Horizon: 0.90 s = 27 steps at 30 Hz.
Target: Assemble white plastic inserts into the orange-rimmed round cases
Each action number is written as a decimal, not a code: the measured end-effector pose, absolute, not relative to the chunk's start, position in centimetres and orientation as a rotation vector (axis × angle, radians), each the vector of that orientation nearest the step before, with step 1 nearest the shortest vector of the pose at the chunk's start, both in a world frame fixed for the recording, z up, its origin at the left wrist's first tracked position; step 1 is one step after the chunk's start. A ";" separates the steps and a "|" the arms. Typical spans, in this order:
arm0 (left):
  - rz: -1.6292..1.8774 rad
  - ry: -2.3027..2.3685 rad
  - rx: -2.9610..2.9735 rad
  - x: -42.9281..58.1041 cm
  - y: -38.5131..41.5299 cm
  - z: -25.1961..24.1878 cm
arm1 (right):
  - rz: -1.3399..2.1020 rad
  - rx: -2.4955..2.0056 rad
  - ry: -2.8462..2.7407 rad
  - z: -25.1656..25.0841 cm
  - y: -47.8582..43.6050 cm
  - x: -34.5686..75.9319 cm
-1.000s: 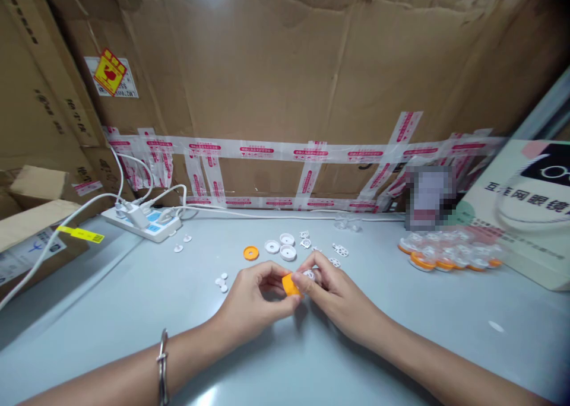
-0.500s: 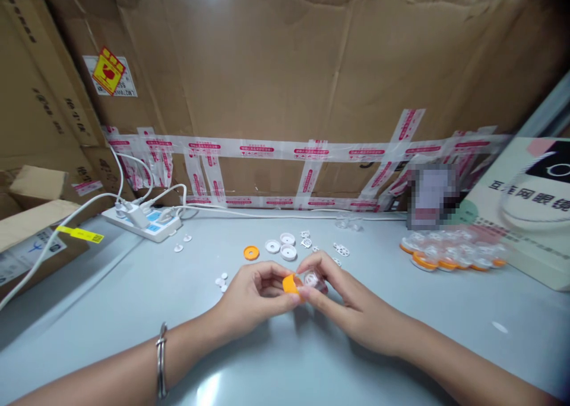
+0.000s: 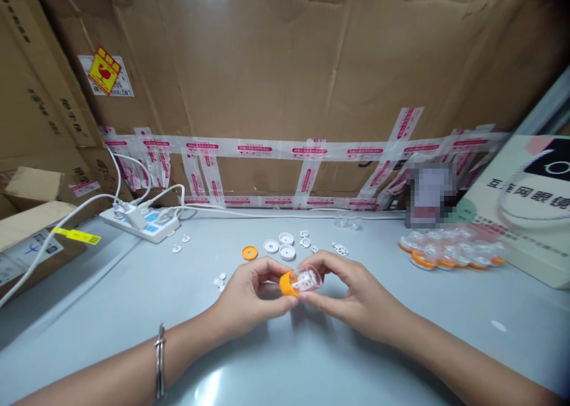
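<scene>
Both my hands meet over the middle of the grey table (image 3: 133,311). My left hand (image 3: 249,296) pinches an orange cap (image 3: 285,283) between thumb and fingers. My right hand (image 3: 351,296) grips a small clear plastic cup (image 3: 308,279) with white parts inside, its mouth against the orange cap. Just beyond my hands lie an orange ring (image 3: 250,252), two white round discs (image 3: 279,247) and several small white perforated pieces (image 3: 340,249). A silver bracelet (image 3: 159,361) is on my left wrist.
A cluster of assembled clear cups with orange caps (image 3: 449,253) sits at the right. A white power strip (image 3: 142,223) with cables lies at the back left. Taped cardboard (image 3: 285,97) walls the back; a printed box (image 3: 525,210) stands at the far right.
The clear cup has come into plain view in my right hand, turned on its side and pressed to the orange cap. Both hands shifted slightly.
</scene>
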<state>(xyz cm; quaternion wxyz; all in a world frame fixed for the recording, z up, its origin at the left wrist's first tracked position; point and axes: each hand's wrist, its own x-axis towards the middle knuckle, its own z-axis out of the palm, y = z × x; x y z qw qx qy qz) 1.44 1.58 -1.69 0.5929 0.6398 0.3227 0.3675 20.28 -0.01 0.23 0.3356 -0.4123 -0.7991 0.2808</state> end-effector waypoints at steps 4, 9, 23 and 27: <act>0.866 0.805 1.526 1.5 1.5 -1.6 | 0.797 -1.140 -1.958 0.2 -0.1 19.9; 0.794 0.729 1.370 1.5 1.5 -1.6 | 0.872 -1.069 -1.990 0.4 -0.4 19.9; 0.841 0.816 1.677 1.7 0.8 -2.0 | 1.168 -1.178 -1.802 -1.6 -0.7 18.5; 0.817 0.867 1.569 2.0 0.8 -2.3 | 1.217 -1.191 -1.734 -2.4 -0.8 17.8</act>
